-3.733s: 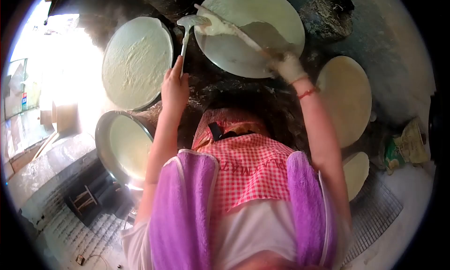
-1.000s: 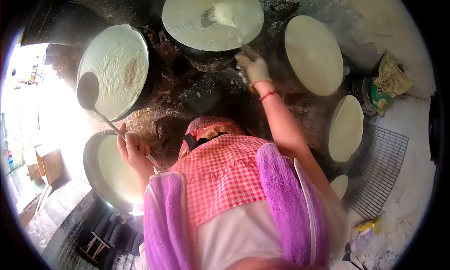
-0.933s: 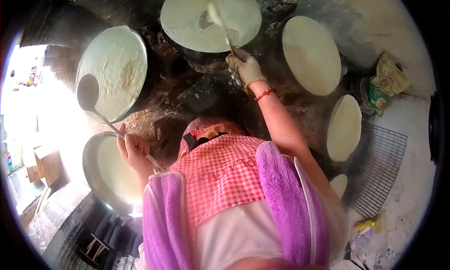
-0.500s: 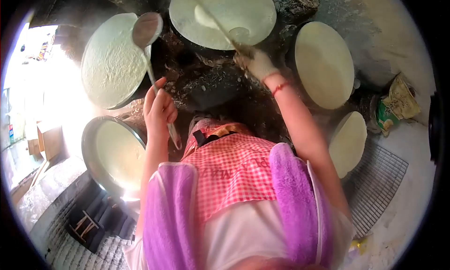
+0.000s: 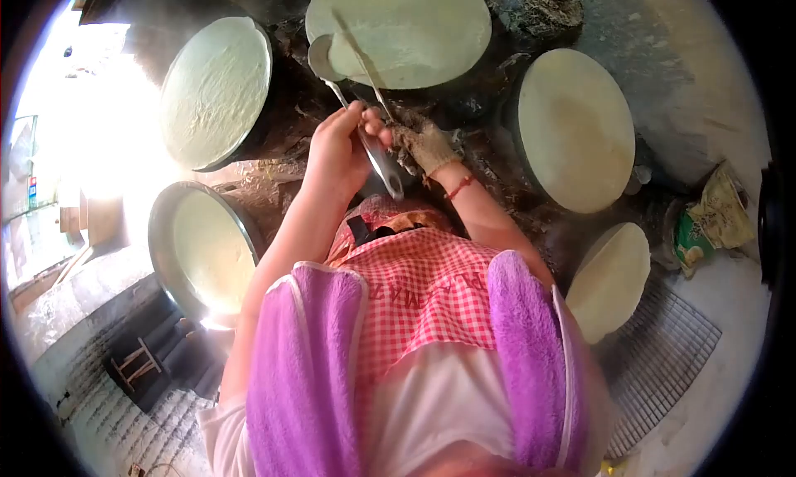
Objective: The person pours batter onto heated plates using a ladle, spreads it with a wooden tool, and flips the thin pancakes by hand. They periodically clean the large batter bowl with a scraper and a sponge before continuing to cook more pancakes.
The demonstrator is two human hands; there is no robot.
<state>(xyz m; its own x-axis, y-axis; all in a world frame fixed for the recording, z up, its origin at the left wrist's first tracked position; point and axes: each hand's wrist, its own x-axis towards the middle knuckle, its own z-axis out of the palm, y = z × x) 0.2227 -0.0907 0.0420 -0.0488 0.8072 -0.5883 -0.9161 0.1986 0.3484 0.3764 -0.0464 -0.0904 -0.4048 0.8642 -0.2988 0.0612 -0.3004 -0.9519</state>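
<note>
My left hand [image 5: 342, 137] is closed around the handle of a metal ladle [image 5: 321, 56]. The ladle's bowl is at the near left edge of a round pale sheet of batter [image 5: 414, 33] on the far griddle. Beside it, touching or nearly touching the left fingers, my right hand [image 5: 424, 144] wears a soiled glove and a red wrist string. It grips a thin, flat stick [image 5: 356, 50] that reaches out over the same sheet. The fingers of the right hand are partly hidden.
Pale round sheets lie on griddles at the left [image 5: 217, 92] and right [image 5: 576, 129]. A metal basin [image 5: 159, 245] of pale liquid stands nearer left. Another thin round sheet [image 5: 612, 282] is at lower right, by a wire rack [image 5: 663, 361] and a crumpled bag [image 5: 717, 216].
The ladle has moved right, from beside the left griddle to the far one. My right hand has come back toward my body and left, so both hands are now together.
</note>
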